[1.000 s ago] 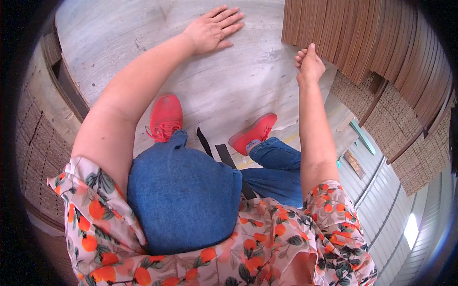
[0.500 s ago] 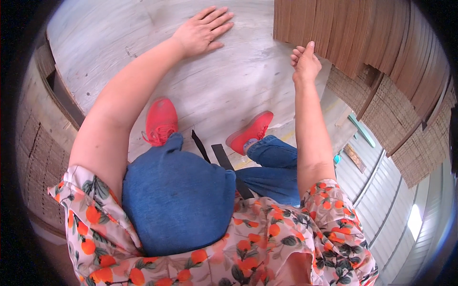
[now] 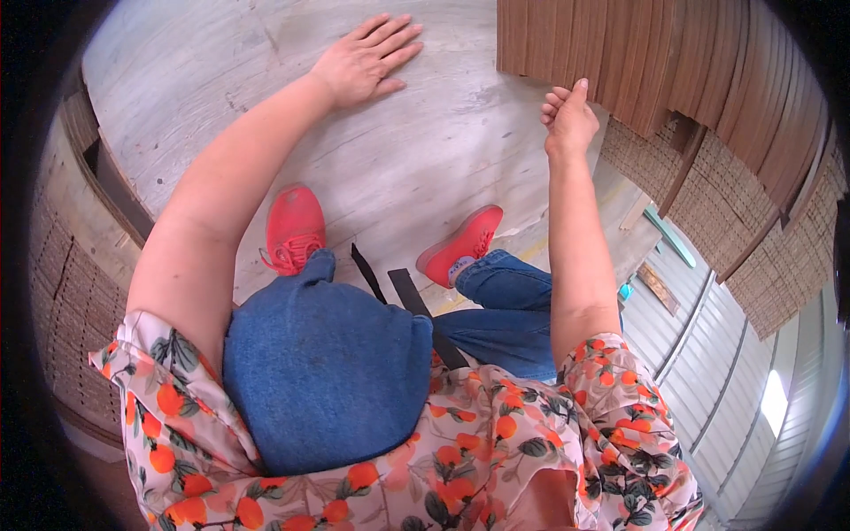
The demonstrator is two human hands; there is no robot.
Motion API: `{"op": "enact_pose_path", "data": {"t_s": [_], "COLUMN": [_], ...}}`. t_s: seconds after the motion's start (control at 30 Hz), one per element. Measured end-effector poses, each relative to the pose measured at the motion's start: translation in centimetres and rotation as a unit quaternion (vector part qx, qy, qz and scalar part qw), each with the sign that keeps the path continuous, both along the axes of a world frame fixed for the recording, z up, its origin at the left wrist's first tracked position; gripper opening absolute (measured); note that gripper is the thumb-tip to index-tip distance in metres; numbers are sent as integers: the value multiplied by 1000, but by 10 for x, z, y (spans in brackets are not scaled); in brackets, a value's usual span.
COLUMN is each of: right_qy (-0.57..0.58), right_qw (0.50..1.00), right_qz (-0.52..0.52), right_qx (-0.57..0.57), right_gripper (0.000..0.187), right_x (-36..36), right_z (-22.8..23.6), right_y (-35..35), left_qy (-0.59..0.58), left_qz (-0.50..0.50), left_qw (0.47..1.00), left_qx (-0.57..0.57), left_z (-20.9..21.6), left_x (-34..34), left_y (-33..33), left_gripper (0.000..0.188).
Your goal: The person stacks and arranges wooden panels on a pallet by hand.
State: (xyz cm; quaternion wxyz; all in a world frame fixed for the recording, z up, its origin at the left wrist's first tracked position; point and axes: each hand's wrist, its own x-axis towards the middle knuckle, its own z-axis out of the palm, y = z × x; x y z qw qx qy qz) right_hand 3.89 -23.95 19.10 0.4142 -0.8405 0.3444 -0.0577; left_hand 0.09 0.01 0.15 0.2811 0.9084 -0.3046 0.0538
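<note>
My left hand [image 3: 361, 64] lies flat with fingers spread on a pale grey, wood-grained surface [image 3: 425, 150]. Over to the right, my right hand [image 3: 570, 117] is closed, its thumb pressed against curled fingers. Its thumb tip overlaps the lower edge of a stack of brown, cardboard-like sheets [image 3: 637, 62] standing on edge. Whether anything is pinched in that hand is too small to make out.
My red shoes [image 3: 296, 228] are below my hands. Corrugated brown sheets [image 3: 722, 190] stand below the stack at right, with more perforated brown material [image 3: 75, 283] at far left. A teal strip [image 3: 670, 237] and a small wood piece [image 3: 657, 288] lie near ribbed metal panels [image 3: 708, 389].
The surface and the brown stack appear slightly further left in the view. My left hand appears slightly left too, still flat; my right hand keeps its closed pose at the stack's edge.
</note>
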Motion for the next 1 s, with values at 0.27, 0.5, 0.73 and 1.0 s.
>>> {"op": "enact_pose_path", "data": {"t_s": [0.27,0.5,0.73,1.0], "right_qy": [-22,-38,-31,-40], "right_qw": [1000,996,999,999], "right_qz": [5,-26,-7,-1], "right_qx": [-18,70,22,14], "right_gripper": [49,53,56,58], "right_x": [-2,1,-5,-6], "right_z": [9,11,20,26], "right_y": [-3,0,3,4], "left_qy": [8,-3,0,-10], "left_qz": [-1,1,2,1], "left_qw": [1000,1000,1000,1000], "left_qx": [10,-4,-1,-4], "left_z": [6,0,2,-1], "left_x": [-1,0,-1,0], "left_y": [3,2,2,1], "left_gripper": [57,56,57,57]}}
